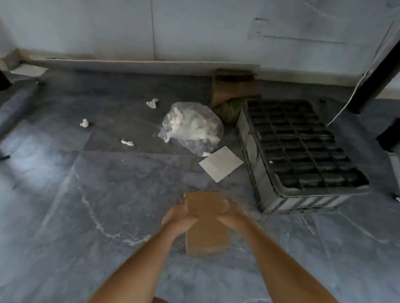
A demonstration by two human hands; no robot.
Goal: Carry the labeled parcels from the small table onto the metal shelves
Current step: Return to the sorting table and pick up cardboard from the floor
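A flat brown cardboard parcel [206,226] is held out in front of me above the grey floor, near the lower middle of the view. My left hand [179,215] grips its left edge and my right hand [231,214] grips its right edge. No label shows on the side facing me. The small table and the shelf boards are not in view; only dark metal posts [390,58] stand at the right and far left.
A dark plastic crate [297,149] lies upside down on the floor to the right. A clear bag of white scraps [192,127], a white sheet [220,163] and several crumpled paper bits [84,123] lie ahead. A brown carton [228,86] stands against the wall.
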